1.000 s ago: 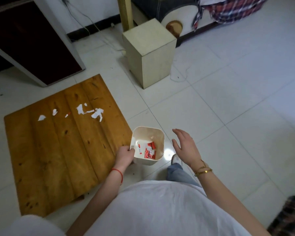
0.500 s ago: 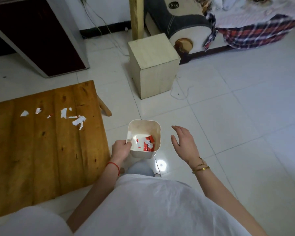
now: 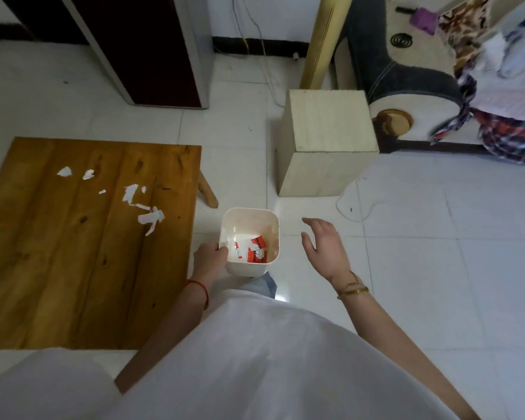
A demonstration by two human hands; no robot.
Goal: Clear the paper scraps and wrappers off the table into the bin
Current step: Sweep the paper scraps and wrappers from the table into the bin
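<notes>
A low wooden table [image 3: 73, 253] fills the left of the view. Several white paper scraps [image 3: 147, 215] lie on its far half. A small cream bin [image 3: 249, 219] sits just right of the table's edge, with red and white wrappers [image 3: 255, 250] at its bottom. My left hand [image 3: 209, 257] grips the bin's near left rim. My right hand [image 3: 325, 247] hovers to the right of the bin, fingers apart, holding nothing.
A pale wooden box [image 3: 325, 140] stands on the tiled floor beyond the bin. A dark cabinet [image 3: 152, 47] is at the back left. A sofa with checked cloth [image 3: 503, 116] is at the back right. A thin cord [image 3: 355, 207] lies beside the box.
The view has swung, so the table now lies squarer on the left. The bin stays in my left hand, and my right hand has kept its place beside it.
</notes>
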